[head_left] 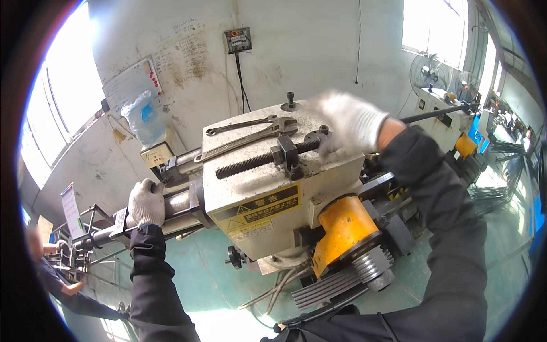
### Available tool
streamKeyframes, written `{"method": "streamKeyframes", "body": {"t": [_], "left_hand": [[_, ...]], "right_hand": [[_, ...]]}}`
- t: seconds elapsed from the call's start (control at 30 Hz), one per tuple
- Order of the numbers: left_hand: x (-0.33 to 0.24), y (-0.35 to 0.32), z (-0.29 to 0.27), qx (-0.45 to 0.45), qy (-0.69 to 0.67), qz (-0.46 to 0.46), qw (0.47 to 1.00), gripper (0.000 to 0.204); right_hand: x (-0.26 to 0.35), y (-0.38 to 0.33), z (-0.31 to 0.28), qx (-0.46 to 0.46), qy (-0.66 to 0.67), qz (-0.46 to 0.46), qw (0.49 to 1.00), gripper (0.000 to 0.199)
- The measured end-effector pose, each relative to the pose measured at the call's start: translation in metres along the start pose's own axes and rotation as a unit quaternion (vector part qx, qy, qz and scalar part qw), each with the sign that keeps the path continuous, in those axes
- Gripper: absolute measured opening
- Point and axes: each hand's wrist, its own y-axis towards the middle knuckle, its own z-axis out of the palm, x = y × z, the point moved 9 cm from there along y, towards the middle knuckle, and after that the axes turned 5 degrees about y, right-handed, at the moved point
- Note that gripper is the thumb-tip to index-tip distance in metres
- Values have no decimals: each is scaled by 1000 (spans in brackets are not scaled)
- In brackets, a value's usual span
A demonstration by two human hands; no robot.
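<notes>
My left hand (147, 203), in a white knit glove, rests closed around the round metal bar (178, 202) on the machine's left side. Over the far right part of the machine's top hangs my right hand (352, 121), also gloved and smeared by motion, so its fingers do not show clearly. It is near the right end of a black threaded rod (245, 165), which passes through a clamp block (288, 153). Behind the rod, an adjustable wrench (245, 140) and a smaller combination wrench (236, 125) lie on the pale machine housing (253, 194).
An orange guard (343, 228) and a ribbed pulley (373, 263) stick out from the machine's near right side. A black bolt (290, 100) stands upright at the top's far edge. Another person's arm (71, 288) shows at far left. Fans (428, 73) stand at back right.
</notes>
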Motion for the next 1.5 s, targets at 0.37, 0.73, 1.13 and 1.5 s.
{"method": "streamKeyframes", "body": {"t": [0.37,0.73,1.13,1.5], "left_hand": [[-5,-1,-3,-13,-20,18,1000,29],[-4,-1,-5,-16,-17,18,1000,30],[-1,-2,-4,-14,-26,10,1000,29],[-2,-2,-5,-19,-33,5,999,30]], "right_hand": [[-22,6,-28,-81,-30,192,978,86],[16,11,-5,83,44,69,993,75],[-3,7,-6,4,-10,191,982,59],[-60,31,-38,-303,188,196,913,27]]}}
